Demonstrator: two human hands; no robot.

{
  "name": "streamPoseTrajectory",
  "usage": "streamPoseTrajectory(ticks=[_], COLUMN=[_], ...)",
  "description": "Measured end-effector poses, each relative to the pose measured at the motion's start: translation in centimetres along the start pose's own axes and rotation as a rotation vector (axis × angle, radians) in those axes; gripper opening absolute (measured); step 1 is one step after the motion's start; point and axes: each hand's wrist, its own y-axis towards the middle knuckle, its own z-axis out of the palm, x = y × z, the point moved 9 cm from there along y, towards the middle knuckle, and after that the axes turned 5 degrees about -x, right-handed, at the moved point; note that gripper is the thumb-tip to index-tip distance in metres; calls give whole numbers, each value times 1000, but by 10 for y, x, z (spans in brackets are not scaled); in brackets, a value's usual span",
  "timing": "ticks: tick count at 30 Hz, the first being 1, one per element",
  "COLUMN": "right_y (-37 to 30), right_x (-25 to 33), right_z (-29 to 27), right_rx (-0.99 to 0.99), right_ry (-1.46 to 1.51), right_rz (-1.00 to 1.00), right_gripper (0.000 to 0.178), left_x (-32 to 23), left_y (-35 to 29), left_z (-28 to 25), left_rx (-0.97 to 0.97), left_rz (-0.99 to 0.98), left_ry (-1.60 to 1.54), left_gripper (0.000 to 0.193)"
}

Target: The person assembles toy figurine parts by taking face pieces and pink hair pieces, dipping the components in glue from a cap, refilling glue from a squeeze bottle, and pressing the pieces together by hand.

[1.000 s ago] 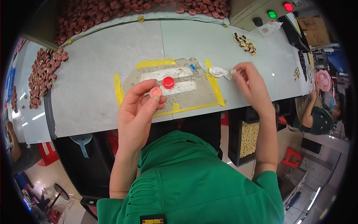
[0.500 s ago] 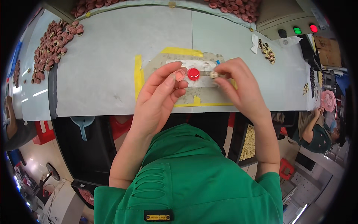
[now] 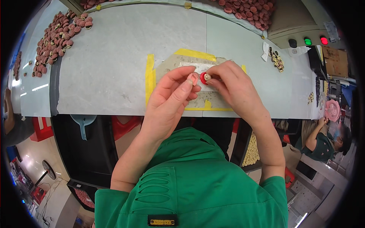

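On the grey worktable (image 3: 114, 68) lies a flat plate (image 3: 171, 68) framed with yellow tape. A small red round cap (image 3: 203, 78) sits on a white strip at its middle. My right hand (image 3: 232, 89) pinches a tiny pale piece (image 3: 207, 77) right at the red cap. My left hand (image 3: 171, 102) holds a small pink cap (image 3: 194, 78) between thumb and fingertips, just left of the red one. Both hands nearly touch each other over the plate.
Heaps of reddish-brown caps lie at the far left (image 3: 57, 38) and along the back edge (image 3: 251, 9). A small pile of dark and pale parts (image 3: 276, 59) sits right of the plate. A control box with green and red lights (image 3: 313, 40) stands at the right. Another person (image 3: 327, 140) works at the lower right.
My right hand came in from the right side of the plate to the red cap. My left hand moved up beside it with the pink cap. The view has shifted closer to the plate.
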Motion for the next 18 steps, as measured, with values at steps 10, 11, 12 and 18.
streamPoseTrajectory(ticks=[10, 11, 12, 18], right_y=[-19, -17, -16, -24], right_x=[-1, 3, 6, 5], right_z=[-2, 1, 3, 11], right_rx=[-150, -125, -101, -145], right_ry=[953, 933, 911, 862], right_rz=[397, 379, 361, 384], right_gripper=[14, 15, 16, 17], left_x=[5, 5, 6, 2], left_y=[2, 3, 3, 1], left_z=[2, 2, 3, 9], left_rx=[8, 5, 8, 44], left_rz=[-53, -52, -54, 105], left_ry=[77, 71, 75, 76], left_gripper=[30, 29, 29, 26])
